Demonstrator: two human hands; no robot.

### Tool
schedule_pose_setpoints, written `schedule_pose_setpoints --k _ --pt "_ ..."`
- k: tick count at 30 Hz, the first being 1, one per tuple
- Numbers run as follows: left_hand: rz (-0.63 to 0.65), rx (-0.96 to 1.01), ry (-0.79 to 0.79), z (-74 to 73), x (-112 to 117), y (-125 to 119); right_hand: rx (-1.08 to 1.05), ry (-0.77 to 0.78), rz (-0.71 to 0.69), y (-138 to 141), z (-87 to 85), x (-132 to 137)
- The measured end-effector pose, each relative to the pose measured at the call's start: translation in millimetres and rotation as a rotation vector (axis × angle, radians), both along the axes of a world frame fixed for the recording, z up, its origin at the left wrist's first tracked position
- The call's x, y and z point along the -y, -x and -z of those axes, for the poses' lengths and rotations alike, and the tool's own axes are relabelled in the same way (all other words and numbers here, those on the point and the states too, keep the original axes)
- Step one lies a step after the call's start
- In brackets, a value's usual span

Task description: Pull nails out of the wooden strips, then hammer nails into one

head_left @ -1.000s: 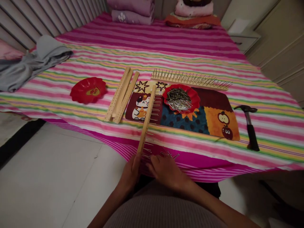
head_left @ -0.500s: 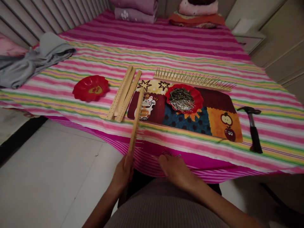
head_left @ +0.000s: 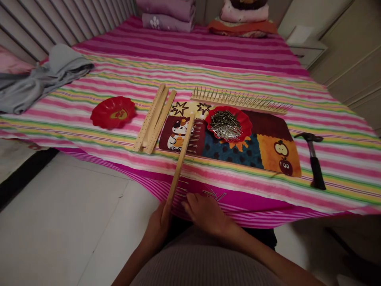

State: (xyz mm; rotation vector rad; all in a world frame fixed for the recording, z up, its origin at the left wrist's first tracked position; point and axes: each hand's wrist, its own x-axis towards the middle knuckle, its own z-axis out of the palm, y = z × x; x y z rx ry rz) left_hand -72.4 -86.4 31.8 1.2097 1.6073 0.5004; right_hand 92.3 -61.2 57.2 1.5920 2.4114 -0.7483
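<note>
My left hand (head_left: 160,220) is wrapped around the lower end of a narrow wooden strip (head_left: 181,163), which tilts up and away over the bed edge. Thin nails (head_left: 195,139) stick out from its right side, with a gap partway along the row. Close to the strip's near end, my right hand (head_left: 205,212) has its fingers pinched on a nail, whose end is mostly hidden by the fingertips. Several loose nails (head_left: 214,194) show just beyond that hand; whether they rest in it or on the cloth is unclear.
A red scalloped dish (head_left: 247,125) full of nails sits on a patterned mat (head_left: 235,153). Behind it lies a strip studded with nails (head_left: 241,101). Drilled wooden strips (head_left: 154,119), another red dish (head_left: 113,113), a hammer (head_left: 314,161) and grey clothing (head_left: 44,79) lie on the striped bed.
My right hand has moved left, up to the strip. In my left hand the strip has swung rightward, so its nails show more clearly.
</note>
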Motion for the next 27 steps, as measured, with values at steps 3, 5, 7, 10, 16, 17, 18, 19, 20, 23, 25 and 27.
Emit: schedule_pose_setpoints --k 3,5,7,10,16,17,18,19,20,23,25,27 --pt "0.048 -0.006 0.002 2.9 0.1 -0.2 0.035 -0.004 0.055 0.2 2.8 -0.1" --pt "0.062 -0.012 0.013 6.0 1.6 -0.5 0.017 -0.002 0.025 0.7 4.1 -0.7" --pt "0.064 -0.015 0.028 8.1 3.1 -0.7 -0.002 0.018 -0.018 1.8 5.0 -1.7" --pt "0.055 0.023 0.075 6.0 0.3 -2.6 -0.018 0.050 -0.038 4.5 5.3 -3.2" --pt "-0.006 0.114 0.012 -1.5 -26.8 -10.7 -0.109 0.062 -0.085 6.5 5.8 -0.6" --pt "-0.024 0.112 -0.014 -0.7 -30.5 -9.8 -0.093 0.053 -0.090 3.5 6.2 0.4" --pt "-0.045 0.107 -0.021 0.6 -33.1 -7.8 -0.070 0.044 -0.091 -0.8 6.7 1.4" --pt "-0.075 0.101 -0.008 2.3 -34.7 -4.8 -0.039 0.039 -0.087 -6.1 7.2 2.3" --pt "-0.110 0.105 0.020 3.9 -35.2 -1.3 -0.002 0.037 -0.075 -11.8 7.7 3.0" --pt "-0.161 0.151 0.094 5.6 -31.9 6.8 0.111 0.019 0.046 -25.5 7.8 3.2" --pt "-0.108 0.148 0.089 2.9 -27.3 6.5 0.125 -0.013 0.116 -27.1 5.9 2.3" --pt "-0.047 0.124 0.060 -1.5 -22.6 1.7 0.063 -0.050 0.081 -22.5 2.5 1.3"
